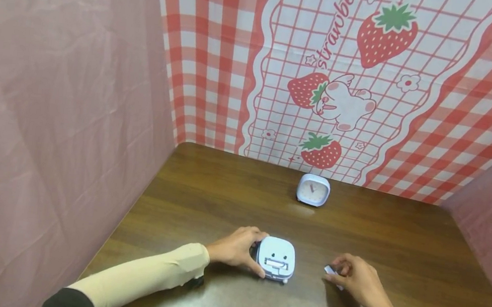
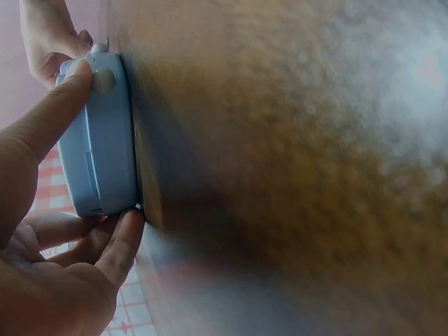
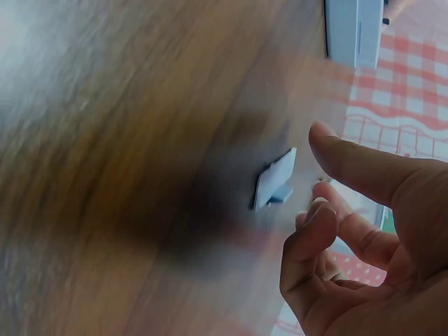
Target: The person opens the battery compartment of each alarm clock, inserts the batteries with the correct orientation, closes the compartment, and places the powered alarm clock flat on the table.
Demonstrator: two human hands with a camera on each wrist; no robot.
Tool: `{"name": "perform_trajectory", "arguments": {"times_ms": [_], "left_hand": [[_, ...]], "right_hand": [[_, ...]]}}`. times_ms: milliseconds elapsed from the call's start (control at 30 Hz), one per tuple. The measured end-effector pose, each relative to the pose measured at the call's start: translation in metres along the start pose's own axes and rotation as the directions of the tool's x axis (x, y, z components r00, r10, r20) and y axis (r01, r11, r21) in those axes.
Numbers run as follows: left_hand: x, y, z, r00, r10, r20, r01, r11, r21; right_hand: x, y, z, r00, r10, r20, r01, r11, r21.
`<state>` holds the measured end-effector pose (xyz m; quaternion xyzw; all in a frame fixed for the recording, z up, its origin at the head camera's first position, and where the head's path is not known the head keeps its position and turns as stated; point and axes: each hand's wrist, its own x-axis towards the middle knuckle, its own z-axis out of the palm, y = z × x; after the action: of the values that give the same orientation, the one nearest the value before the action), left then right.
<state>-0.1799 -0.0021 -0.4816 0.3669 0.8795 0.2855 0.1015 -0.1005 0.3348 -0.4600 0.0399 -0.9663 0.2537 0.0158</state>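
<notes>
A light-blue clock (image 1: 279,248) lies face down on the table, its back showing two dark knobs and an uncovered battery slot. My left hand (image 1: 239,248) grips its left side, the thumb at the edge with the round feet and the fingers at the opposite edge in the left wrist view. To the right, a small pale-blue flat piece (image 3: 276,178), like a battery cover, rests tilted on the tabletop. Around it hovers my right hand (image 1: 359,282); in the right wrist view its thumb (image 3: 364,161) and bent fingers stand apart from the piece.
A second pale-blue clock (image 1: 313,190) with a white dial stands upright towards the back of the brown wooden table (image 1: 206,184). A strawberry-print checked cloth (image 1: 219,69) hangs behind. Pink cloth (image 1: 63,77) borders the left side and the right.
</notes>
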Motion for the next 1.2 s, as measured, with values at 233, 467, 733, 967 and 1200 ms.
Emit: {"name": "perform_trajectory", "arguments": {"times_ms": [233, 467, 733, 967, 1200], "left_hand": [[-0.001, 0.0, 0.0, 1.0, 0.002, -0.002, -0.002, 1.0, 0.01], [0.0, 0.002, -0.002, 1.0, 0.002, -0.002, -0.002, 1.0, -0.002], [0.0, 0.002, -0.003, 1.0, -0.003, -0.001, 0.003, 1.0, -0.005], [0.001, 0.001, -0.002, 1.0, -0.002, -0.001, 0.002, 1.0, -0.015], [0.0, 0.002, -0.001, 1.0, -0.007, -0.001, 0.007, 1.0, -0.007]], "right_hand": [[-0.004, 0.008, -0.005, 1.0, 0.031, -0.001, -0.031, 0.999, -0.016], [-0.004, 0.013, -0.006, 0.997, 0.064, 0.037, -0.064, 0.998, -0.006], [-0.003, 0.017, -0.006, 0.995, 0.09, 0.049, -0.09, 0.996, 0.01], [-0.004, 0.019, -0.006, 0.99, 0.112, 0.083, -0.116, 0.992, 0.045], [-0.004, 0.017, -0.009, 0.99, 0.106, 0.092, -0.112, 0.991, 0.07]]}}
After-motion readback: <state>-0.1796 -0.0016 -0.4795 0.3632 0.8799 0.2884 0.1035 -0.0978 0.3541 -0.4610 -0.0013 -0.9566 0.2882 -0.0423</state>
